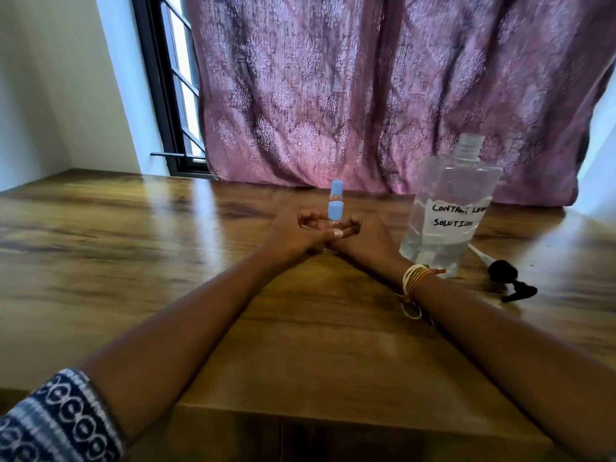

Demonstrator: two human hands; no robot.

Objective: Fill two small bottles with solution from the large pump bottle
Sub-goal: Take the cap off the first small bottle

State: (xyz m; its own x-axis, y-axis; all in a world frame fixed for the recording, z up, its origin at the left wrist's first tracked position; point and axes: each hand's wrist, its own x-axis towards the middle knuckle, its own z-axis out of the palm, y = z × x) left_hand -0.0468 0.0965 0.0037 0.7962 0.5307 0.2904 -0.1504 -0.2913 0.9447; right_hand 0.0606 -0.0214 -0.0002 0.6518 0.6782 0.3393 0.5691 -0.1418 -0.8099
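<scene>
at the middle of the frame, on the desk (166,245), my left hand (296,233) and right hand (363,235) meet around the near small bottle (334,213), fingers curled about its clear base; whether each grip truly pinches it i cannot tell, the fingers overlap. its blue cap is on. the far small bottle (336,191) stands just behind, also capped, apart from my hands.

the large bottle (446,208) stands right of centre, close to my right wrist, neck open, some solution left low inside. its pump (500,275) lies on the desk at the lower right of it.

my guess at the risk: both small bottles are light and narrow, so a clumsy pull back could tip them, the rear one first. my right forearm swinging outward could knock the open large bottle and spill it.

a curtain (383,95) hangs behind, a window (173,88) at upper left.
</scene>
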